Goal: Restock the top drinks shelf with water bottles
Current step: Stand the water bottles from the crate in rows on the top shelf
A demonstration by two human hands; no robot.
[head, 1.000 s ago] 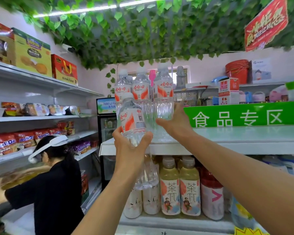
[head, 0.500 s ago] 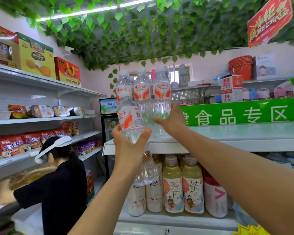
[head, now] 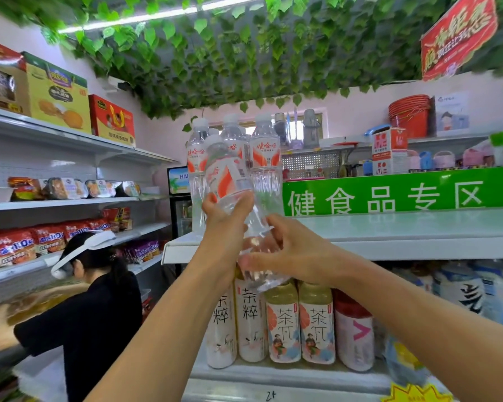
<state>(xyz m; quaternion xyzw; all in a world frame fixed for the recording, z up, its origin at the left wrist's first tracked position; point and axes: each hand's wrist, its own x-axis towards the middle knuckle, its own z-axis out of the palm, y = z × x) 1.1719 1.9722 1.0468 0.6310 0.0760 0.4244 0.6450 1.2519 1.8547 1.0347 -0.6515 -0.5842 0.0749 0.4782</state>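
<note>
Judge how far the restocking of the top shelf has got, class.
Done: three water bottles stand at the top shelf left end. In hand: the left hand grips a tilted bottle, right hand at its base. Left: most of the shelf is bare.

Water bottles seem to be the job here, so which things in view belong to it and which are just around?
In the job:
water bottle in hand
left hand
right hand
three water bottles on the shelf
top shelf

Just around:
tea bottles
green sign
red buckets
snack boxes
person in black
</note>
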